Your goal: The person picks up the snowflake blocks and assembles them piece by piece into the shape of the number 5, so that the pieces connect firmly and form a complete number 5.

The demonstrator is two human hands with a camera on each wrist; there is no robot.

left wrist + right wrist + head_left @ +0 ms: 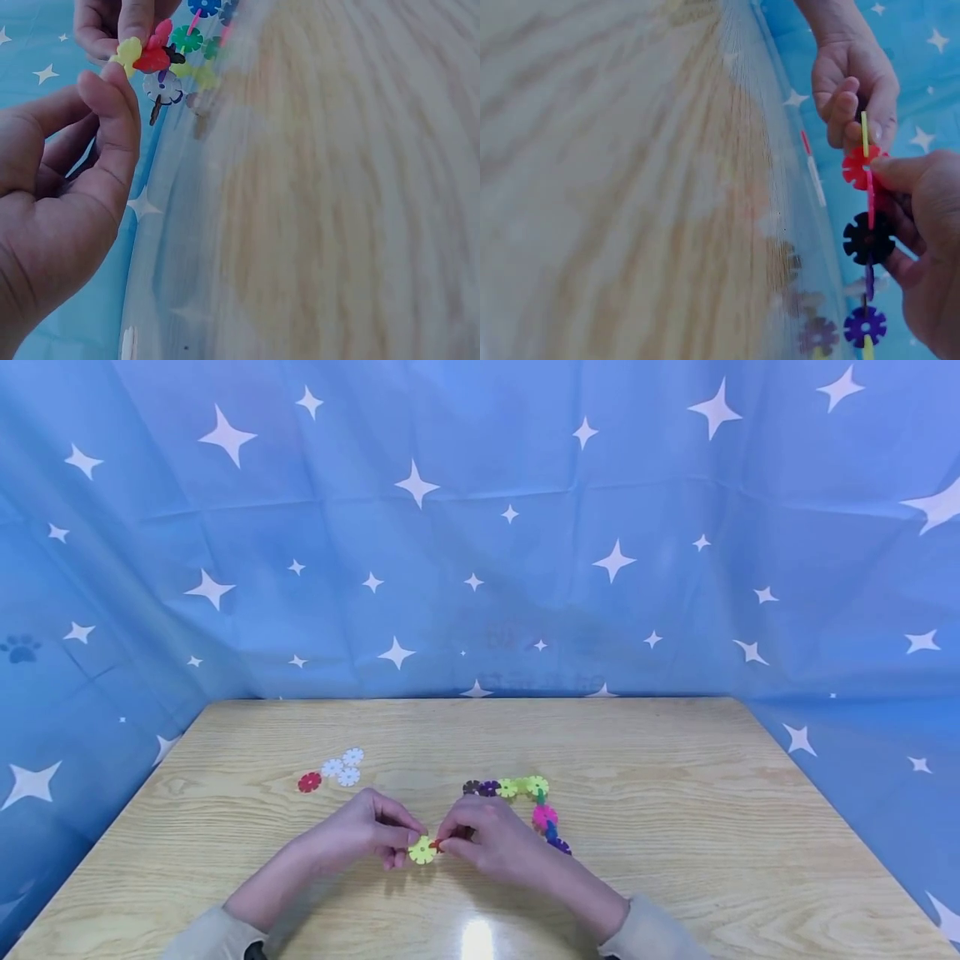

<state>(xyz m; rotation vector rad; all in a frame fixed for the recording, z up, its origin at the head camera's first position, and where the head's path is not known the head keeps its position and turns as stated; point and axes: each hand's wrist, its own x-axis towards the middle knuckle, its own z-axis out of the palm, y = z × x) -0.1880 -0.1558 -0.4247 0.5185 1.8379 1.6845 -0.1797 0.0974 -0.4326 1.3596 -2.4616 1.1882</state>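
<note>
My left hand (366, 831) pinches a yellow-green notched plastic disc (422, 850) between thumb and fingertips, low over the table's near middle. From the other side, my right hand (491, 837) grips a red disc (853, 169) that meets the yellow one edge to edge, set crosswise. Behind the red disc, a chain of linked discs runs on: a pink one (871, 201) seen edge-on, a black one (868, 238) and a purple one (865, 328) in the right wrist view. The chain bends round beyond the right hand, past a bright pink disc (545, 817); the hand hides part of it.
Left of the hands, several loose white discs (348, 776) lie on the wooden table (675, 760) beside a single red disc (309, 782). A blue curtain (480, 527) with white stars hangs behind the table's far edge and down both sides.
</note>
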